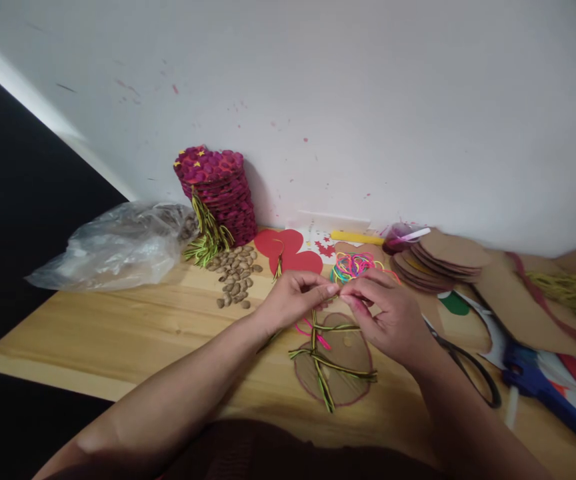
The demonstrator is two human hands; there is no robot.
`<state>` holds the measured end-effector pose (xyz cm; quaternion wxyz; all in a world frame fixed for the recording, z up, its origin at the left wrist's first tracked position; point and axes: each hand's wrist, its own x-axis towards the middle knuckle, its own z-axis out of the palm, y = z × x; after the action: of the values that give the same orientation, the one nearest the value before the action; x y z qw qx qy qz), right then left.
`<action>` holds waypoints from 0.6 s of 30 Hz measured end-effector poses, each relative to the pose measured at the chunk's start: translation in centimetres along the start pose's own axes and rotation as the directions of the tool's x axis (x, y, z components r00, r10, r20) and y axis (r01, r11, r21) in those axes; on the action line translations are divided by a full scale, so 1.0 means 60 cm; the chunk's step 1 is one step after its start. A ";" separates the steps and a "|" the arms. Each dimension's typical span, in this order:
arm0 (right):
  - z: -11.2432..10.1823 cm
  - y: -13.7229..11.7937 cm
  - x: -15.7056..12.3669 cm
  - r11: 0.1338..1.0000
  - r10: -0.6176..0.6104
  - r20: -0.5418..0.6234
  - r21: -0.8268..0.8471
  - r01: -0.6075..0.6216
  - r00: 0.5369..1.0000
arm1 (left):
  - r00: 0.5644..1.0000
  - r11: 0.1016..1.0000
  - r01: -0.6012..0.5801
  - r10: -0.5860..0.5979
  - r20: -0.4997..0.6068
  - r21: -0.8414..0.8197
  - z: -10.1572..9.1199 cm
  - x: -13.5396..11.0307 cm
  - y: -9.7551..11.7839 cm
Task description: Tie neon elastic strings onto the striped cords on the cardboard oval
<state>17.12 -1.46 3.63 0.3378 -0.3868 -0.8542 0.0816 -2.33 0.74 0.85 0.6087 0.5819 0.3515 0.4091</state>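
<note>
Both hands meet above a round cardboard piece [351, 350] with a purple edge. My left hand [295, 300] is closed, thumb and fingertips pinched on a strand of yarn. Close to it, my right hand [388, 313] is pinched too, its fingertips at the same small spot; the strand between them is mostly hidden. Green-and-black yarn lengths [322, 383] lie crossed over the cardboard, one running up toward the hands. A bit of pink cord [323, 342] lies at the cardboard's left side. Just behind the fingers is a tangle of multicoloured cord [353, 265].
Seeds [238, 277], a plastic bag [118, 247] and a purple stack with a yarn tassel [218, 193] are at the left. Red paper hearts [278, 243] lie behind. At right are stacked cardboard pieces [448, 250], scissors [468, 367] and a blue glue gun [553, 397].
</note>
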 end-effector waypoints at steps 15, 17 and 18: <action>0.010 -0.006 -0.003 0.887 0.358 0.054 0.291 -0.358 0.932 | 0.938 0.814 -0.304 0.346 0.007 0.496 0.013 -0.018 -0.002; 0.014 -0.005 -0.003 0.833 0.404 0.090 0.374 -0.407 0.910 | 0.940 0.803 -0.301 0.341 0.018 0.514 0.014 -0.019 0.001; 0.015 -0.005 -0.003 0.803 0.425 0.102 0.416 -0.427 0.899 | 0.942 0.802 -0.297 0.335 0.021 0.519 0.014 -0.019 0.002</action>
<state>16.46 -1.67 2.98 0.3858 -0.4847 -0.7069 0.3413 -2.04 -0.64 0.96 0.3409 0.7585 0.3675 0.4163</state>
